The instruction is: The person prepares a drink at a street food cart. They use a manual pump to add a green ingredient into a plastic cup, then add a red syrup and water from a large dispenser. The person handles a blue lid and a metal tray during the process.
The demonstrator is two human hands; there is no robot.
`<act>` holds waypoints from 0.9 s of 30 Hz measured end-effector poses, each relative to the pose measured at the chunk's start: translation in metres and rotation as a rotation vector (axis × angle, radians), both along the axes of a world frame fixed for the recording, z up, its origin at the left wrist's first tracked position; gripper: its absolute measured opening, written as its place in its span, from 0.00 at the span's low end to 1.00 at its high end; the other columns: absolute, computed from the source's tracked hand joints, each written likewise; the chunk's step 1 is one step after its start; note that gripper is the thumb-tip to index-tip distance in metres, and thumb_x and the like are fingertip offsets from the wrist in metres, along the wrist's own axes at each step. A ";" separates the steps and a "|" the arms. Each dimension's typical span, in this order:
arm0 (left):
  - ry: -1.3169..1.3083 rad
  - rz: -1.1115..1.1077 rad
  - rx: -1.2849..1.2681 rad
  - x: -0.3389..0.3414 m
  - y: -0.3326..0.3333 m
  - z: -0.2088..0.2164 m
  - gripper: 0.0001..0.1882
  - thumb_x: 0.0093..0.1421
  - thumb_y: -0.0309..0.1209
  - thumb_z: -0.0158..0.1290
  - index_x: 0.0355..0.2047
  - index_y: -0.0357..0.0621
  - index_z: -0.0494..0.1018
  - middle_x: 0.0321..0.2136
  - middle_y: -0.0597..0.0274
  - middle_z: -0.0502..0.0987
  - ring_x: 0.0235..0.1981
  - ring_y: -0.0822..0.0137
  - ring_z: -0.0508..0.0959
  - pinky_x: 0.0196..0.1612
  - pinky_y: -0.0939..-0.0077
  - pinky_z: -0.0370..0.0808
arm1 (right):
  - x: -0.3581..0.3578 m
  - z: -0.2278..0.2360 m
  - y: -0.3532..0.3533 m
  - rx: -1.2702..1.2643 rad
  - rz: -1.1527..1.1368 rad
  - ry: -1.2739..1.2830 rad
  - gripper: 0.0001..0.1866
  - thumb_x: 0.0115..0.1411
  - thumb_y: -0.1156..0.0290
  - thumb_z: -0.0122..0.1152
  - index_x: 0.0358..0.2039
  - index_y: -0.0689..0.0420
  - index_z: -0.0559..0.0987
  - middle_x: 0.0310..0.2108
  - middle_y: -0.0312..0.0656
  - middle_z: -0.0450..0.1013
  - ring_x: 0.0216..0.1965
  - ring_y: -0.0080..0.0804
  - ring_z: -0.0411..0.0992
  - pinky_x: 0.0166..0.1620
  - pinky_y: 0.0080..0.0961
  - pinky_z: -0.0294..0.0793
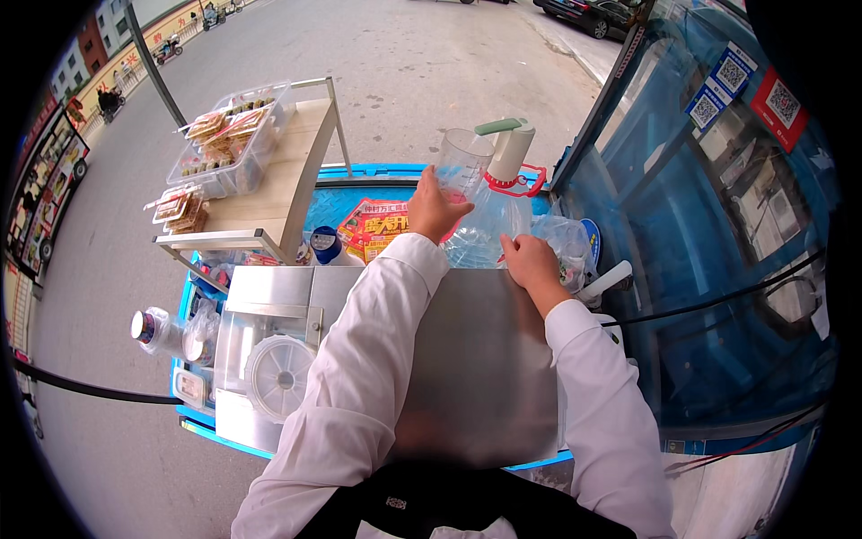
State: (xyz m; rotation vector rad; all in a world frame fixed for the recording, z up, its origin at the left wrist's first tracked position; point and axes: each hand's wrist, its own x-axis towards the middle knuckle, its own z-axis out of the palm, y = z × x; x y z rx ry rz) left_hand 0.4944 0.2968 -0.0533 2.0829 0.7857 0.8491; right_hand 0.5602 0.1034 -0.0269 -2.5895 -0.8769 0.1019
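My left hand (435,208) is wrapped round a clear measuring cup (465,154) with faint markings, held upright over the far side of the cart. Just right of the cup stands a large clear plastic water bottle (501,216) with a red carrying handle (519,185). A cream pump with a green top (508,147) sits on the bottle's neck. My right hand (533,262) is closed beside the bottle's lower right, its fingertips pressed together. A bit of red shows at those fingertips; what they grip is too small to name.
A steel lid (485,359) lies under my forearms. Left are a clear round lid (280,377) and a wooden shelf (301,148) bearing plastic boxes of food (235,135). A blue-framed window (718,234) rises at right, a black cable (709,307) crossing before it.
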 end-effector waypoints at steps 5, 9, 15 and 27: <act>0.001 -0.004 -0.003 -0.001 0.001 0.000 0.53 0.35 0.40 0.71 0.59 0.33 0.56 0.52 0.42 0.71 0.50 0.48 0.74 0.51 0.62 0.73 | -0.001 0.002 0.001 -0.013 -0.002 0.001 0.25 0.61 0.48 0.50 0.27 0.60 0.81 0.30 0.54 0.77 0.35 0.55 0.75 0.40 0.45 0.74; 0.005 -0.002 0.004 -0.001 0.000 0.002 0.53 0.35 0.40 0.71 0.59 0.32 0.56 0.52 0.42 0.70 0.51 0.48 0.74 0.52 0.62 0.73 | -0.002 0.004 0.001 -0.033 -0.006 0.003 0.25 0.62 0.49 0.50 0.27 0.60 0.81 0.30 0.53 0.78 0.35 0.54 0.76 0.41 0.44 0.75; 0.023 0.002 0.005 -0.002 0.000 0.003 0.53 0.36 0.40 0.71 0.59 0.31 0.56 0.53 0.42 0.70 0.53 0.49 0.73 0.53 0.63 0.72 | -0.004 0.007 0.000 -0.020 0.005 0.000 0.25 0.62 0.49 0.49 0.28 0.60 0.82 0.32 0.53 0.77 0.36 0.54 0.75 0.41 0.44 0.74; 0.024 0.011 0.028 -0.002 0.000 0.003 0.53 0.36 0.40 0.71 0.59 0.32 0.56 0.53 0.42 0.69 0.53 0.48 0.73 0.53 0.62 0.72 | -0.001 0.001 0.001 0.005 0.003 -0.003 0.25 0.61 0.48 0.50 0.27 0.60 0.81 0.31 0.54 0.77 0.35 0.56 0.74 0.40 0.45 0.73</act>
